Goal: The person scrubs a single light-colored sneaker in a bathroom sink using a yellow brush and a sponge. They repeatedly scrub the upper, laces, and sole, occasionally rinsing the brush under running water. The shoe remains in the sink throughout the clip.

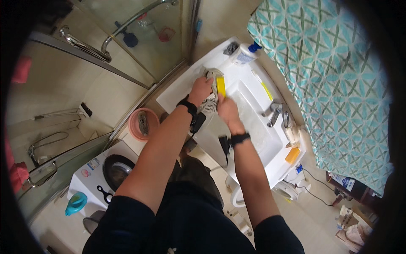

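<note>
My left hand [200,91] is closed on a grey-white fabric shoe [215,74] at the far left corner of the white sink [272,146]. Folds and blur hide part of the shoe's shape. My right hand [229,111] grips a yellow scrubbing brush [221,86], its head against the shoe's right side. The bristles are hidden. Both wrists wear black bands with small dark devices. Cloudy water seems to stand in the basin, right of my hands.
A chrome faucet [275,113], an orange soap bar [292,155], a yellow-and-white brush [264,88] and a white pump bottle [244,55] line the sink's rim. Left are a pink bucket [132,123] holding a similar grey item, a washing machine [91,171] and glass shower doors.
</note>
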